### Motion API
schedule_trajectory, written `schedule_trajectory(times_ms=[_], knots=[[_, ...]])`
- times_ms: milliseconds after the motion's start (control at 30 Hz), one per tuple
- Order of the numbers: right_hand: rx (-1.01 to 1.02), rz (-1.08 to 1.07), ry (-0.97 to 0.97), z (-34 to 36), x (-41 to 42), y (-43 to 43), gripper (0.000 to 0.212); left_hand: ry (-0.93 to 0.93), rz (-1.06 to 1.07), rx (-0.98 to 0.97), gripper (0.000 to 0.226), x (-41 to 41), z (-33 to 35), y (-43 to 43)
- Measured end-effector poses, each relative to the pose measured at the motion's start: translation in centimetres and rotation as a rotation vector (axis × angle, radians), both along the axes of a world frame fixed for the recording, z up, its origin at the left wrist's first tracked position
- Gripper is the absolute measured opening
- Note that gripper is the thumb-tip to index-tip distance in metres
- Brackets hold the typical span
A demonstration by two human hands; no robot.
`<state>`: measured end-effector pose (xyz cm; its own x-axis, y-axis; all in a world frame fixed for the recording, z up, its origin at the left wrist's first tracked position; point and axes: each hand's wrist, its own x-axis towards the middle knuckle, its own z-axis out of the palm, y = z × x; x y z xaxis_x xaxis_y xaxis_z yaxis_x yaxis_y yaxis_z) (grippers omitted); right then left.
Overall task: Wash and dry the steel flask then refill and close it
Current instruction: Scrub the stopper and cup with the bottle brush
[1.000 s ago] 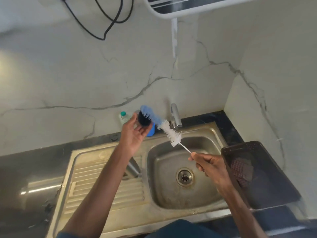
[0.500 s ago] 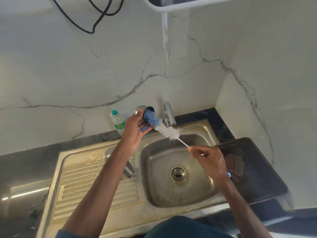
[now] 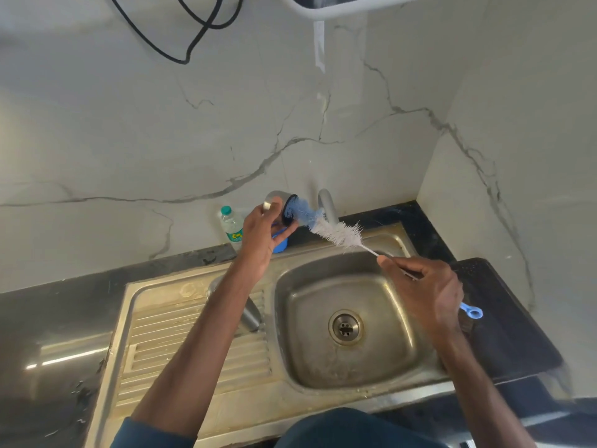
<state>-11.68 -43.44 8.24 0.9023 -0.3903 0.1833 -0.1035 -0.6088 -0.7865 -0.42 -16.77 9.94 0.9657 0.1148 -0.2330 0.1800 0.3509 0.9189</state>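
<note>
Left fingers (image 3: 268, 211) round steel lid (image 3: 279, 196) — right fingers (image 3: 392, 262) tight on brush (image 3: 342, 234); bottle label (image 3: 235, 236) unreadable

A small plastic bottle (image 3: 231, 226) with a green cap stands upright at the back edge of the dark counter (image 3: 48, 318), against the marble wall (image 3: 129, 140). Black cables (image 3: 193, 33) loop high on that wall. A dark tray (image 3: 504, 337) sits at the counter's right end, just beside the sink (image 3: 323, 399).
</note>
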Motion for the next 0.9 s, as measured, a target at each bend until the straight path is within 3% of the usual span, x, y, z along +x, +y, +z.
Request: schedule_trajectory(times_ms=[100, 300, 633, 767, 900], knots=[[-0.009, 0.024, -0.011, 0.6, 0.3, 0.1, 0.013, -0.013, -0.045, 0.061, 0.047, -0.2, -0.2, -0.4], [-0.023, 0.150, -0.093, 1.5, -0.1, 0.2, 0.015, 0.001, 0.070, 0.136, 0.031, 0.6, -0.2, 1.0], [0.051, 0.203, -0.021, 1.5, 0.1, -0.1, 0.024, -0.012, 0.129, 0.158, 0.053, 1.1, -0.6, 0.8], [0.067, 0.178, 0.005, 1.1, 0.7, -0.2, 0.027, 0.014, -0.007, 0.147, 0.037, 0.4, -0.9, -0.4], [0.032, 0.246, -0.003, 0.7, 0.1, -0.5, 0.025, 0.018, 0.055, 0.105, 0.025, 0.6, -0.2, 0.4]])
